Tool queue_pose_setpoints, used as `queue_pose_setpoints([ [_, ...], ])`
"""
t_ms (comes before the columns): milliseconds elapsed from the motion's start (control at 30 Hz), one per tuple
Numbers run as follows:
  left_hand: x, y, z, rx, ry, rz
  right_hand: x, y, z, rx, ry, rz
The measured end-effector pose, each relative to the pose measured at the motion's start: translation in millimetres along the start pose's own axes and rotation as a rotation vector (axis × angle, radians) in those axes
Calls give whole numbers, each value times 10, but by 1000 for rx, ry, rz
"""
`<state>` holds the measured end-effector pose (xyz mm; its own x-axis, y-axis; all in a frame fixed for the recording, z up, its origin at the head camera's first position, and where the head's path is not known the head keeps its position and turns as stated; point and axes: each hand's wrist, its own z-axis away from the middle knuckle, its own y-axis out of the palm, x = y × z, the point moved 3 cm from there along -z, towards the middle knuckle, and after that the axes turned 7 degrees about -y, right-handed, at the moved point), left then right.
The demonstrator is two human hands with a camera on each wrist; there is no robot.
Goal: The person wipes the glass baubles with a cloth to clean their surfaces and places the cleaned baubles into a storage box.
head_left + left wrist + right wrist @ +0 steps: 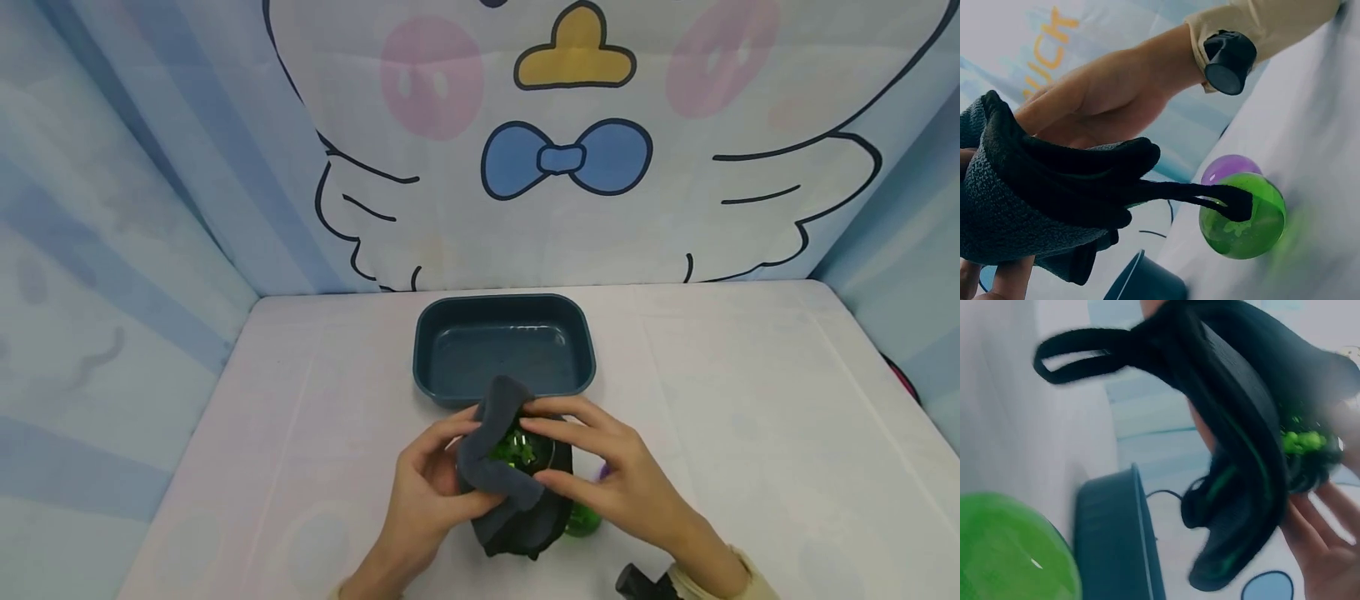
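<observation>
Both hands hold a dark grey-blue cloth (489, 467) with black edging above the table. My left hand (426, 487) grips its left side, thumb in front. Within the folds lies a shiny clear green ball (517, 448), partly covered. My right hand (611, 460) holds this ball between fingertips and thumb at the cloth's right side. From the cloth a black loop (1082, 353) hangs down. Below, another green ball (1244, 231) rests on the table beside a purple ball (1230, 166); in the head view the right hand and cloth hide most of both.
A dark teal rectangular basin (504, 346) stands just beyond the hands. The table (337, 400) has a pale cover, with printed curtains (150, 292) around it. At the right wrist sits a small black device (637, 582).
</observation>
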<state>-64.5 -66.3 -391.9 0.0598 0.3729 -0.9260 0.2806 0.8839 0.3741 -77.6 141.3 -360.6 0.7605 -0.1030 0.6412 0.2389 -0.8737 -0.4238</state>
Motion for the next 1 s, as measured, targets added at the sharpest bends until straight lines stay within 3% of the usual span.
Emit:
queue_pose_setpoints([
  [233, 22, -1, 1, 34, 25, 19, -8, -63, 13, 110, -36, 23],
  [500, 20, 11, 8, 46, 73, -16, -22, -44, 19, 86, -17, 21],
  [633, 14, 5, 11, 32, 110, -76, -39, -15, 23, 53, 58, -1],
  [833, 6, 11, 12, 12, 102, -110, -44, 34, 38, -4, 245, 33],
  [1000, 5, 21, 3, -10, 71, -93, -29, 39, 28, -39, 269, 45],
])
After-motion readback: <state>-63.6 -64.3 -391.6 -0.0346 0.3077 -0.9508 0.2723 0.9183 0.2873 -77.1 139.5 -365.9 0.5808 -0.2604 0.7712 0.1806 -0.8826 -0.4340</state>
